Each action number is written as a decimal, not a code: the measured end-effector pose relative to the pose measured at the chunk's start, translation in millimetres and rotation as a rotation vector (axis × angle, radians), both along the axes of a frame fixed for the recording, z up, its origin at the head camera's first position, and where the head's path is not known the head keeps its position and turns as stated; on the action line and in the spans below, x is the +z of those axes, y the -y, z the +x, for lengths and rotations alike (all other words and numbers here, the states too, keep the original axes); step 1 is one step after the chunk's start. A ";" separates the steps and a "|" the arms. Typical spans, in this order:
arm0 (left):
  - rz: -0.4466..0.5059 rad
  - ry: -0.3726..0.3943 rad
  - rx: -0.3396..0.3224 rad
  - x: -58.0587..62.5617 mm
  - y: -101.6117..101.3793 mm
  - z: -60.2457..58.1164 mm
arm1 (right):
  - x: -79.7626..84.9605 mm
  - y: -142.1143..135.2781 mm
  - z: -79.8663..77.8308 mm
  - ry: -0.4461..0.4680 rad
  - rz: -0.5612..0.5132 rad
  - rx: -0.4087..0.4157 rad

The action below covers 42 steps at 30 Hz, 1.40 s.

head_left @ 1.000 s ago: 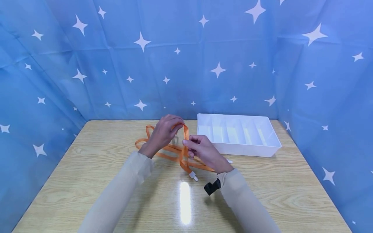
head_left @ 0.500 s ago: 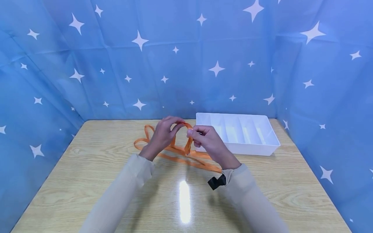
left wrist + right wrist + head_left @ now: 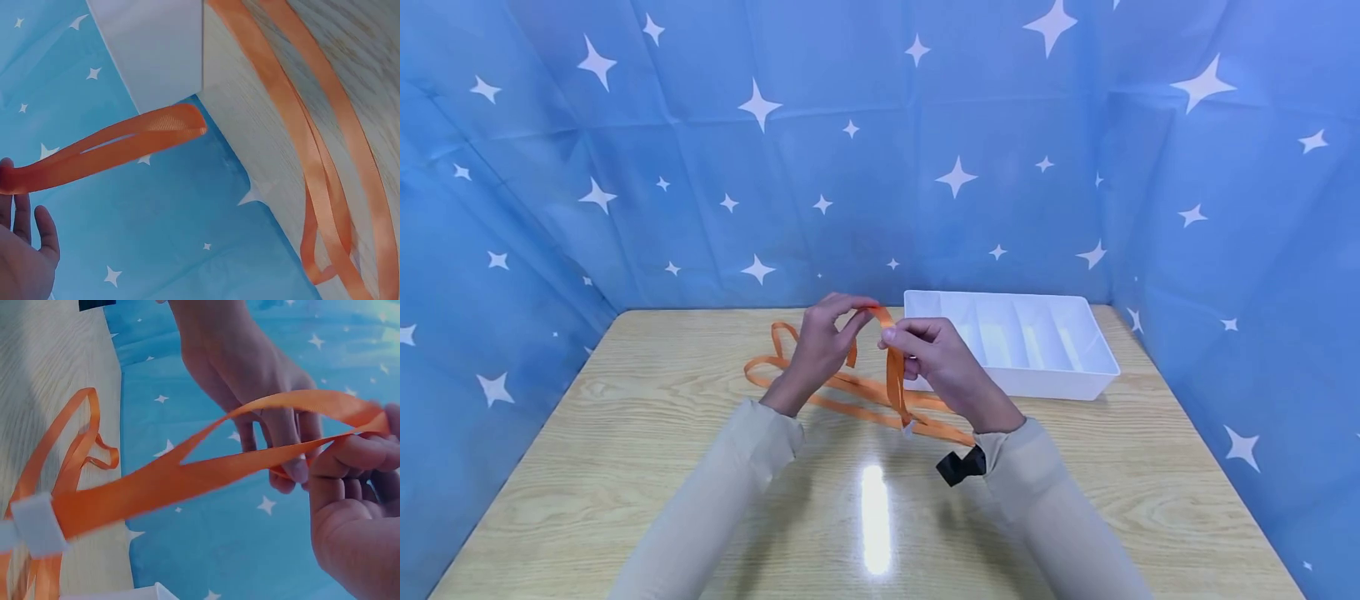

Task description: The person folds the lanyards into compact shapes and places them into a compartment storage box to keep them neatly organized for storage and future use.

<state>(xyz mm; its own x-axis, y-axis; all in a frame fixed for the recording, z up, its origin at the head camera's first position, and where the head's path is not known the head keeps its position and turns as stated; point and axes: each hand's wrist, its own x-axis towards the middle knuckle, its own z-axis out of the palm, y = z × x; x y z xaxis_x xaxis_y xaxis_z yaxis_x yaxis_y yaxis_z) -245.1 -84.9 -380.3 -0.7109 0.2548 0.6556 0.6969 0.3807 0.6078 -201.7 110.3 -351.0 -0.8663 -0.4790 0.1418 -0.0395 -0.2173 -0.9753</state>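
In the head view, both hands hold up an orange lanyard above the table. My left hand pinches the strap between thumb and fingertips. A closed loop end hangs from it in the left wrist view. My right hand pinches the same lanyard just to the right, so a short stretch arches between the hands. Below the right hand, the two strap sides join at a white clip, dangling in the right wrist view. More orange lanyard strap lies in long loops on the table beneath.
A white divided tray stands at the back right, close behind my right hand. The wooden table ends at a blue star-printed curtain at the back and sides. A black strap hangs at the right cuff.
My right hand has moved up and slightly right along the lanyard. The lanyard's clip end swung out of sight, then reappeared higher and farther right. My left hand has hardly moved.
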 end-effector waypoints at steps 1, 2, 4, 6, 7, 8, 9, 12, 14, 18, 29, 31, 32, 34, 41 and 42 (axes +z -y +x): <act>0.014 0.002 -0.007 0.1 -0.7 0.7 | 0.1 0.2 0.0 -0.006 -0.006 0.005; 0.030 0.006 -0.014 0.0 -1.4 1.3 | 0.5 0.5 0.1 -0.011 -0.011 0.009; 0.065 0.019 -0.024 -0.2 -2.9 2.5 | 1.7 0.8 0.4 -0.024 -0.023 0.008; 0.098 0.043 -0.033 0.4 -4.6 3.8 | 3.7 0.5 1.0 -0.041 -0.030 0.003; 0.114 0.059 -0.037 1.1 -5.4 4.7 | 4.6 0.3 1.3 -0.046 -0.031 -0.002; 0.129 0.078 -0.037 1.8 -6.2 5.5 | 5.5 0.1 1.4 -0.052 -0.033 -0.002; 0.143 0.098 -0.035 2.7 -7.0 6.4 | 6.1 -0.3 1.5 -0.060 -0.035 -0.002; 0.181 0.149 -0.035 4.2 -9.1 8.5 | 8.1 -0.7 1.5 -0.073 -0.041 0.007; 0.199 0.182 -0.033 4.8 -10.4 9.7 | 9.8 -0.3 1.6 -0.078 -0.042 0.007; 0.214 0.226 -0.032 7.8 -12.7 14.1 | 12.3 0.7 0.8 -0.075 -0.039 -0.017; 0.255 0.254 -0.055 33.5 -19.5 41.1 | 15.9 -0.9 -1.6 -0.085 -0.055 -0.074; 0.276 0.259 -0.071 32.7 -20.6 42.0 | 16.5 -1.2 -1.8 -0.094 -0.063 -0.081; 0.284 0.262 -0.079 32.0 -21.2 42.1 | 16.9 -1.4 -1.7 -0.098 -0.065 -0.084; 0.308 0.276 -0.104 25.0 -22.1 38.0 | 17.4 -1.9 -1.5 -0.106 -0.066 -0.093; 0.355 0.329 -0.166 5.4 -24.1 26.6 | 19.4 -3.2 -0.6 -0.125 -0.074 -0.118; 0.355 0.336 -0.174 5.1 -24.1 27.4 | 19.6 -3.3 -0.6 -0.127 -0.074 -0.119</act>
